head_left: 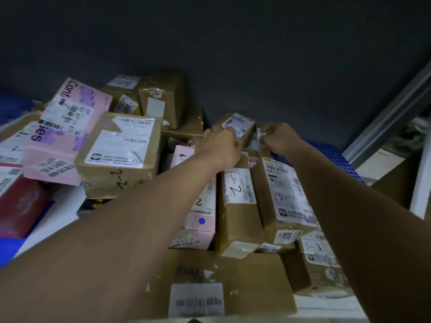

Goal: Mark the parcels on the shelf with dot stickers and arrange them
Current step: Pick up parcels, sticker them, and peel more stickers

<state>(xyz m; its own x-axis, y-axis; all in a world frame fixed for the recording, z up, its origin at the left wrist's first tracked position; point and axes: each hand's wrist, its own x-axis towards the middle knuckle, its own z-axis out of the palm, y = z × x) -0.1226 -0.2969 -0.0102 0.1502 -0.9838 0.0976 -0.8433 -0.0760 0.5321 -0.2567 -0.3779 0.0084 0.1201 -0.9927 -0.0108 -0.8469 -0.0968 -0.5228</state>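
- The left hand (218, 145) reaches deep into the shelf, fingers curled down over the far end of the upright parcels; from here I cannot tell whether they grip anything or just rest there.
- The right hand (281, 137) is beside it, a little apart, thumb and fingertips pinching a small pale strip (259, 134), too small to tell what it is.
- Just behind and between the two hands sits a small brown box (235, 124) with a white and blue label, its print unreadable.
- Under the left wrist stands a brown parcel (240, 201) whose white label carries a handwritten "2" and barcodes.
- Touching it on the left, a pink parcel (198, 220) shows a blue dot sticker (201, 221) on its near end.
- On the right, a taller brown parcel (283, 194) leans against the row, its long label printed too blurred to read.
- Further left, a big brown box (119, 155) has "2-2" penned on its side.
- Against that box lies a pink carton (67, 129) reading "Cont" and "ses".
- Nearest me, a flat brown box (219, 283) bears a barcode label.
- Blue shelf matting (335, 157) shows beyond the right forearm.
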